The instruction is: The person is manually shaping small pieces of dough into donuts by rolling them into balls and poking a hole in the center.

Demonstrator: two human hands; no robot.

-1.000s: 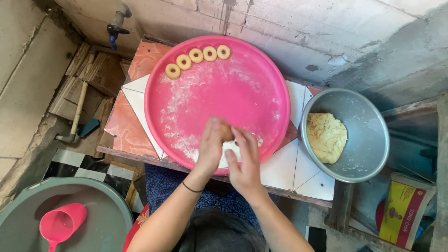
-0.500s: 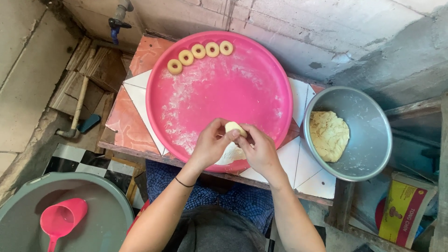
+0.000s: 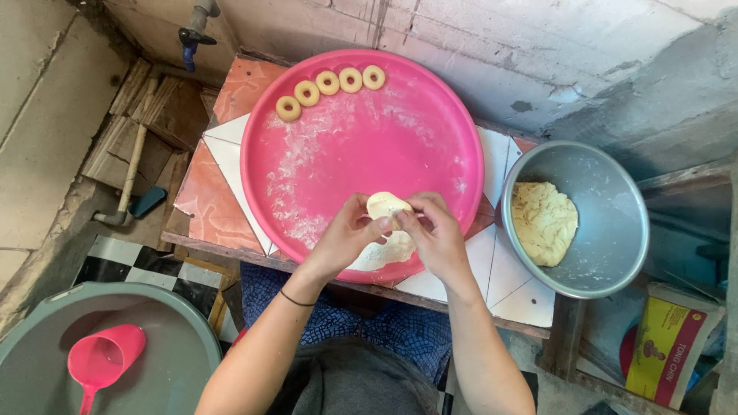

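- The left hand (image 3: 350, 234) and right hand (image 3: 437, 230) meet fingertip to fingertip, both pinching a small pale round of dough (image 3: 384, 206).
- The dough sits between the thumbs, above the near rim of the round pink plastic tray (image 3: 430, 131) (floured); neither hand is nearer.
- Five dough rings (image 3: 330, 83) line the tray's far edge.

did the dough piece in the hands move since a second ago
Yes. The dough piece has come up off the floured patch at the pink tray's near rim and is held above it between the left hand and right hand.
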